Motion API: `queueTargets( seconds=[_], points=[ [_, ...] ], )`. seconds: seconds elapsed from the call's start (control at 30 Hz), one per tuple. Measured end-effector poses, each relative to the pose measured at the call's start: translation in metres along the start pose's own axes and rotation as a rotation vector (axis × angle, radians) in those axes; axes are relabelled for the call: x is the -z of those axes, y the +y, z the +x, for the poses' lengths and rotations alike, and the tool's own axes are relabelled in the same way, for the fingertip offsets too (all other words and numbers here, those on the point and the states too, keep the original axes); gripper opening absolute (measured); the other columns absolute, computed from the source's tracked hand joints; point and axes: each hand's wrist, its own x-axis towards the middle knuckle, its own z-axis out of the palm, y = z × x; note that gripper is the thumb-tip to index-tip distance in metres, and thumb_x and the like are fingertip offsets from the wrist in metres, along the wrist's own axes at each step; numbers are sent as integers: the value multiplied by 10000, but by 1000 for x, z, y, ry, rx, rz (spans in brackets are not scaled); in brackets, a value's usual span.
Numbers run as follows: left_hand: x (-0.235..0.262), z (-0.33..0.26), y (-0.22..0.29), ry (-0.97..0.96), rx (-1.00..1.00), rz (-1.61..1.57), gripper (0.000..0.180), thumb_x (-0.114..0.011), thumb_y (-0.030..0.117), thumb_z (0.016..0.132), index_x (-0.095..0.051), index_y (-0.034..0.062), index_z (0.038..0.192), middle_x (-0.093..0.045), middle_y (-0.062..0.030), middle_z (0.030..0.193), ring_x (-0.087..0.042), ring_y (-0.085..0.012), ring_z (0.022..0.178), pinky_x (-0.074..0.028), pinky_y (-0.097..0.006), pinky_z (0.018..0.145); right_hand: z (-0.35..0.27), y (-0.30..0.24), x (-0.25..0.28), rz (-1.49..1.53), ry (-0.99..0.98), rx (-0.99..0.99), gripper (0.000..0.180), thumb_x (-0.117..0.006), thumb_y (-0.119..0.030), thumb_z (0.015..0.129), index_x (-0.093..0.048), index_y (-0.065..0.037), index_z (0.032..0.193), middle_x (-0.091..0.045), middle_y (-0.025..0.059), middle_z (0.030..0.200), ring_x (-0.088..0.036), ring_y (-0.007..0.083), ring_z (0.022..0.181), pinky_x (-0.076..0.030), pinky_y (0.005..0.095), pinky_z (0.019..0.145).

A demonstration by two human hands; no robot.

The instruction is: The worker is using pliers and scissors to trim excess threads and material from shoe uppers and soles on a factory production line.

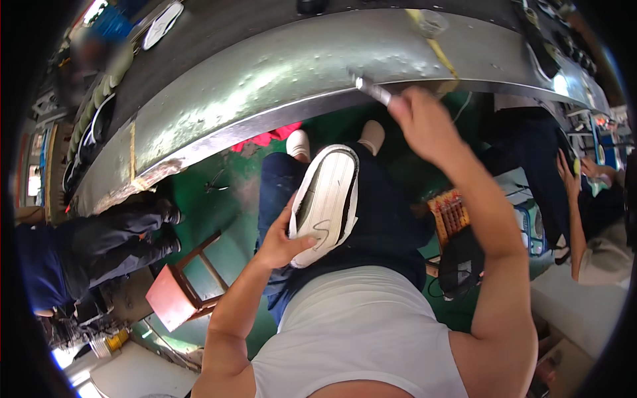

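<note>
White shoe [326,202], sole upward

The scene is lit brightly and evenly from above, with a cool daylight cast. Strong glare is thrown off the curved metal conveyor edge [279,79], where mottled highlights are spread along its length, and a small blown-out spot is seen near its right end. Deep shade is cast beneath that edge onto the green floor [232,192]. Overexposed patches are found at the lower left corner and the upper left. Straight lines are bent heavily by the fisheye lens, and the corners are cut off by a black vignette. Motion blur is shown on the raised right hand [421,123]; a smeared patch is seen at the upper left.
</note>
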Motion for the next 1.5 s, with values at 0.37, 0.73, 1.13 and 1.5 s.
queueTargets(
  seconds=[0.37, 0.73, 1.13, 1.5],
  points=[
    [-67, 137, 43, 145, -260, 814, 489, -727, 378, 854, -682, -7, 1151, -632, -231, 1151, -629, -342, 1062, -505, -383, 912, -114, 21, -83, 977, -240, -540, 349, -757, -195, 828, -572, -1, 1052, -623, 55, 880, -604, 133, 752, -500, 298, 688],
    [-82, 157, 106, -97, -17, 1116, 266, -757, 214, 798, -667, 4, 934, -666, -157, 872, -654, -279, 799, -512, -383, 717, -84, 20, -71, 739, -383, -455, 373, -781, -143, 751, -558, -12, 1020, -629, 85, 860, -627, 225, 791, -499, 349, 736],
    [-61, 146, 72, -228, -878, 1032, 223, -683, -19, 768, -699, 52, 980, -635, -107, 1013, -603, -327, 996, -482, -423, 873, -98, -12, -79, 688, -227, -539, 342, -745, -111, 778, -522, -28, 1024, -604, 95, 846, -612, 230, 781, -492, 370, 744],
    [-55, 126, 71, -5, -770, 929, 102, -720, 20, 778, -687, 49, 870, -624, -143, 792, -634, -343, 730, -510, -403, 659, -107, -14, -102, 804, -154, -592, 368, -768, -132, 747, -521, -20, 995, -585, 54, 820, -584, 181, 741, -493, 336, 720]
  ],
)
